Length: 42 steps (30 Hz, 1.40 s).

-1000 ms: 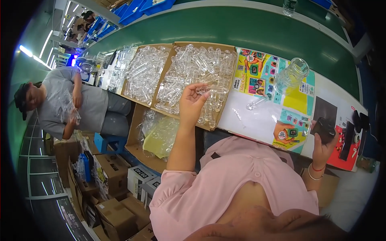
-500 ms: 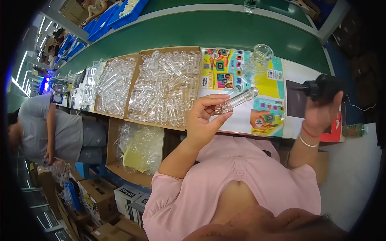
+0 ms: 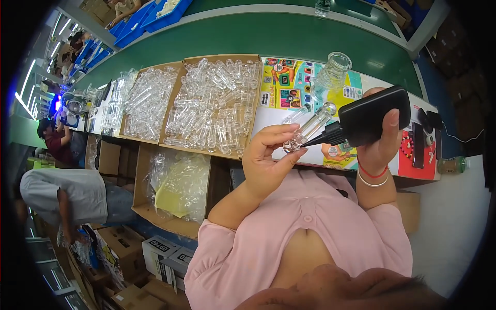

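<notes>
The left hand (image 3: 268, 160) pinched a clear tube (image 3: 309, 127), angled up-right; the right hand (image 3: 383, 140) gripped a black bottle (image 3: 369, 115), nozzle touching the tube's lower end.

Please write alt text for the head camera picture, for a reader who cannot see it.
A person's left hand holds a clear plastic tube while the right hand points the nozzle of a black bottle at its lower end. Behind, cardboard trays full of similar tubes sit on a table.
</notes>
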Each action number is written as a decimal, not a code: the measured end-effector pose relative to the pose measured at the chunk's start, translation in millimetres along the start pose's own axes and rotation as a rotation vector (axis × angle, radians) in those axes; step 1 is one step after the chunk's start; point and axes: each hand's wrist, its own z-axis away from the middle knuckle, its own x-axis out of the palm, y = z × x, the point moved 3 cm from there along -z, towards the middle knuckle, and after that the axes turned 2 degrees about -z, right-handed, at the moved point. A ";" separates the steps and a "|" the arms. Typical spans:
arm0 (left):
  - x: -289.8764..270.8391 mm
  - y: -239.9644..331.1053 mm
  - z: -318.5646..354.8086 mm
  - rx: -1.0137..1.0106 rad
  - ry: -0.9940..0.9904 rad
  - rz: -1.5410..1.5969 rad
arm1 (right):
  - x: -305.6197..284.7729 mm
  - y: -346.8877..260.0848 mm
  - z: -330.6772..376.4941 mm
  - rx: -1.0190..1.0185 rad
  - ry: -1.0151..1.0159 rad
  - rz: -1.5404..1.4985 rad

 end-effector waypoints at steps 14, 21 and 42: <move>-7.0 6.6 8.2 0.074 0.002 -0.004 | 24.1 -31.5 24.4 -0.224 -0.176 0.423; -8.5 4.2 9.7 0.109 -0.003 -0.060 | 29.2 -38.4 28.7 -0.323 -0.251 0.532; -6.1 -2.3 9.4 0.075 -0.001 -0.034 | 24.9 -32.3 26.2 -0.340 -0.322 0.535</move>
